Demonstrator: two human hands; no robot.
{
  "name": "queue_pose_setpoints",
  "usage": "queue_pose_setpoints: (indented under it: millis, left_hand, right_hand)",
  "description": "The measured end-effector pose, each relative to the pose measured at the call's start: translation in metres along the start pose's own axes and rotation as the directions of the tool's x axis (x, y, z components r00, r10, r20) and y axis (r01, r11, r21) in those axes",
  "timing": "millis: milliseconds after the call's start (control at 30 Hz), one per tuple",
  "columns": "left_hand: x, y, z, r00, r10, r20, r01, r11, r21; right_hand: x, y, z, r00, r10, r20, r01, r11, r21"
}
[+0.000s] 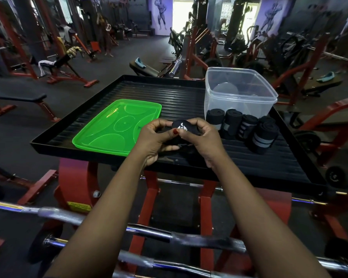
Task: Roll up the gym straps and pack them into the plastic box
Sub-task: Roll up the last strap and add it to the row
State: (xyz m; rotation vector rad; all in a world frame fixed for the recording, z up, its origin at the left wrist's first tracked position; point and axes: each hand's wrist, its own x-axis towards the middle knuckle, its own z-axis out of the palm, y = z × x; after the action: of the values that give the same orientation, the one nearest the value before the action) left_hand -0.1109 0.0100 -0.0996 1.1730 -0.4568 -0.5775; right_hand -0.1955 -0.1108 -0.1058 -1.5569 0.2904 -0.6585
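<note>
Head view looks down on a black ribbed tabletop (169, 97) with a raised rim. A flat, glossy green lid (117, 127) lies on its left part. A clear, rounded-square plastic box (239, 103) stands far right, with rolled straps (247, 126) of black fabric with grey bands upright just before it. Left hand (155, 137) and right hand (204, 140) both pinch a black logo strap (180, 126), fingers curled round it, above the near edge.

Five rolled straps (232, 121) — one box (213, 101), one lid (101, 133)
</note>
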Motion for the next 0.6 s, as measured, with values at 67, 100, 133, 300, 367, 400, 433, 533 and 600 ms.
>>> queue_pose_setpoints:
  millis: [67, 100, 133, 300, 367, 400, 433, 533, 600]
  left_hand:
    - [0.0003, -0.0005, 0.0001, 1.000, 0.006, -0.003, -0.006, 1.000, 0.017]
    - [0.0001, -0.0009, 0.0003, 1.000, 0.005, 0.003, -0.005, 0.999, 0.033]
    - [-0.0001, -0.0012, 0.0004, 1.000, 0.001, 0.012, -0.001, 0.999, 0.048]
    - [-0.0016, -0.0009, 0.0019, 0.999, -0.019, 0.044, 0.016, 0.997, 0.078]
    - [-0.0019, -0.0002, 0.0009, 0.998, 0.006, 0.058, -0.009, 0.998, 0.064]
    - [-0.0017, -0.0003, -0.0002, 0.998, 0.027, 0.063, -0.030, 0.998, 0.055]
    - [-0.0019, 0.0000, -0.0011, 0.997, 0.042, 0.067, -0.045, 0.998, 0.044]
    - [-0.0022, -0.0006, -0.0030, 0.994, 0.059, 0.091, -0.062, 0.998, 0.032]
    - [-0.0024, -0.0013, -0.0028, 0.992, 0.076, 0.100, -0.082, 0.995, 0.060]
  right_hand:
    - [-0.0003, -0.0006, 0.0007, 1.000, -0.009, 0.002, 0.009, 1.000, -0.017]
    - [-0.0006, -0.0014, 0.0007, 1.000, 0.000, -0.002, 0.000, 1.000, -0.016]
    - [-0.0012, -0.0022, 0.0006, 1.000, 0.021, -0.009, -0.020, 1.000, 0.004]
    - [-0.0036, -0.0046, -0.0014, 0.989, 0.148, -0.027, -0.144, 0.981, 0.133]
    - [-0.0040, -0.0052, -0.0020, 0.983, 0.182, -0.011, -0.180, 0.975, 0.131]
    - [-0.0043, -0.0061, -0.0021, 0.979, 0.202, 0.006, -0.201, 0.972, 0.125]
    - [-0.0048, -0.0074, -0.0022, 0.975, 0.220, 0.027, -0.222, 0.968, 0.118]
    - [-0.0058, -0.0097, -0.0017, 0.972, 0.231, 0.046, -0.235, 0.966, 0.104]
    - [-0.0053, -0.0094, -0.0018, 0.978, 0.205, 0.031, -0.207, 0.972, 0.109]
